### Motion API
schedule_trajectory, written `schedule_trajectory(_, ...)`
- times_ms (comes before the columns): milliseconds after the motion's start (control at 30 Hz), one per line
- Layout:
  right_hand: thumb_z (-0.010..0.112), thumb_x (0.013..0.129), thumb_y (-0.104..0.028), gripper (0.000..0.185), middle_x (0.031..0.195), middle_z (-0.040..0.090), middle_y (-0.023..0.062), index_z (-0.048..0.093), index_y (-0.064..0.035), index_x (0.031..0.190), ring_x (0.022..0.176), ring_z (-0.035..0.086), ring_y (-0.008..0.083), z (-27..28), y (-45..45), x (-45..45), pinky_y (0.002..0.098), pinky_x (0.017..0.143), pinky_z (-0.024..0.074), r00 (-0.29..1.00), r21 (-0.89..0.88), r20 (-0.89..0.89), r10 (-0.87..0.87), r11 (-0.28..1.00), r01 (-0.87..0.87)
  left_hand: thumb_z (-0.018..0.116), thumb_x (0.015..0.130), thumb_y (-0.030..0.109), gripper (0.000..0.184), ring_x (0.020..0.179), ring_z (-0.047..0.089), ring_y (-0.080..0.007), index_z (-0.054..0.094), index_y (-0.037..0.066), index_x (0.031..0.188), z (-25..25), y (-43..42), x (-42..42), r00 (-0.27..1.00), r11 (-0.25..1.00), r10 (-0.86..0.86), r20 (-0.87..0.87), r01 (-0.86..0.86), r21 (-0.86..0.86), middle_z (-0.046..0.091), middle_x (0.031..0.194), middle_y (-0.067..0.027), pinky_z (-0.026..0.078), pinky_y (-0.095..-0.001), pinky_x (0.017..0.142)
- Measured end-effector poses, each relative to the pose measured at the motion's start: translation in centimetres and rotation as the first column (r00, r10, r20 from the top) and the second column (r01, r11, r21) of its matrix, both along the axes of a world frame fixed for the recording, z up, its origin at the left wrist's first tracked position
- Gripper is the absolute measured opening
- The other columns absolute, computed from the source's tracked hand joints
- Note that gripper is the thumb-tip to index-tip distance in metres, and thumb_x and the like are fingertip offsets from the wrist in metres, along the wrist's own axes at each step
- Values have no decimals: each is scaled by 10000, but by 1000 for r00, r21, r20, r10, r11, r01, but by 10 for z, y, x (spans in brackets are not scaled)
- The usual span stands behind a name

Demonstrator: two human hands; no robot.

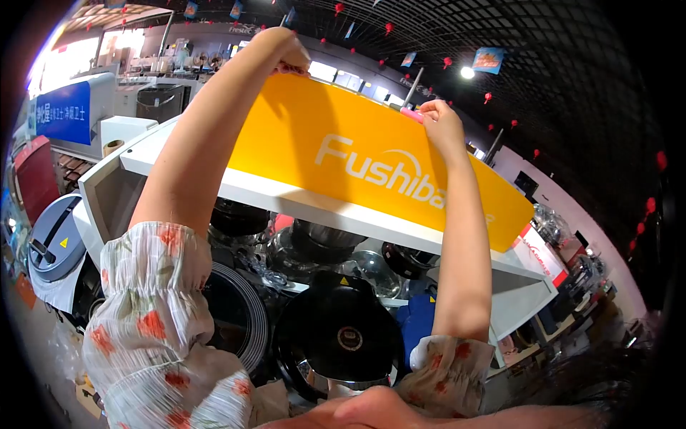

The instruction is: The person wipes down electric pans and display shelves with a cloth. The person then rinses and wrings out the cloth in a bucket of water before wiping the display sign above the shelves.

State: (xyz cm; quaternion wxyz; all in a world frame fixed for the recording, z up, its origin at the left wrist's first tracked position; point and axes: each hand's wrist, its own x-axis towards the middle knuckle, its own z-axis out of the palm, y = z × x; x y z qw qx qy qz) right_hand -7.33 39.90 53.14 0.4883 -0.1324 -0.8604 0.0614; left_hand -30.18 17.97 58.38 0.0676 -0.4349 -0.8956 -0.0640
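Note:
A yellow signboard (279, 136) with white "Fushiba" lettering stands tilted across the top of a white display shelf (314, 196). My left hand (291, 57) is bent over at the sign's upper left edge; its fingers are partly hidden, so their grip is unclear. At the upper edge farther right, my right hand (443, 129) has its thumb and fingers closed on a small pink stick-shaped object (412, 114). What this pink object is cannot be made out. My right forearm covers the end of the lettering.
Below the sign, the shelf holds several pots and glass lids (375, 275). Close to me are a black round-lidded cooker (336, 336), a dark ridged pan (239, 314) and a blue item (416, 322). A grey-blue appliance (56, 239) stands at left.

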Motion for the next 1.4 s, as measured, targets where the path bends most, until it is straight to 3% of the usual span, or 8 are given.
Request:
schedule_trajectory(133,570,798,-62,152,923,683,121,622,-45,940,891,655,246,-2,-3,-2,331,796,488,998,4,-33,-45,999,45,524,850,373,418,1028,612,-298,637,104,1149,-10,49,46,988,991,-13,-157,33,127,625,1162,-121,484,-409,860)
schedule_trajectory(467,593,792,-97,140,882,684,122,633,-61,921,856,655,265,-2,1,-5,344,768,494,994,33,-72,-83,996,85,468,910,448,356,399,415,-108,664,157,856,-24,-3,-1,984,934,-168,-66,180,308,558,574,0,356,-312,396)
schedule_trajectory(600,594,794,-106,139,872,686,123,634,-57,918,841,659,270,-5,3,-7,341,763,497,992,46,-112,-50,997,56,461,930,380,321,498,504,-126,682,149,899,-28,-43,-18,956,885,9,293,-144,442,660,769,0,384,-322,439)
schedule_trajectory(667,598,792,-108,140,877,685,127,633,-55,917,836,660,274,-5,6,-11,343,756,500,986,39,-167,-25,999,31,450,909,353,321,830,579,-190,669,153,1033,-21,-15,-29,964,989,-69,-257,99,105,640,1011,-24,453,-423,682)
schedule_trajectory(800,602,801,-86,153,905,685,134,616,-40,945,840,665,263,-13,4,-13,344,745,509,906,16,-424,-15,1000,24,436,865,353,464,1160,542,-325,534,195,1291,-16,69,32,967,999,-15,-256,24,34,525,1327,-30,336,-638,955)
schedule_trajectory(1000,589,849,-45,201,918,650,138,546,35,1029,848,658,217,-19,29,24,286,718,525,596,-277,-800,71,837,-471,547,819,408,477,1062,595,-292,615,115,1189,-19,125,128,878,834,-478,-13,458,308,611,1190,-133,438,-371,916)
schedule_trajectory(1200,643,814,-68,242,955,623,151,544,57,996,815,655,221,-2,34,38,270,693,515,640,-263,-760,112,847,-461,646,826,248,483,1099,565,-293,542,72,1263,-25,94,95,724,169,-508,-467,615,770,587,1213,-128,464,-327,918)
schedule_trajectory(1400,693,776,-197,377,843,665,188,500,16,1020,768,660,305,3,-89,-64,369,719,516,863,-86,-439,250,944,-317,610,778,69,431,1073,579,-255,574,62,1208,-38,27,78,613,319,-600,-515,773,548,609,1148,-137,479,-315,887)
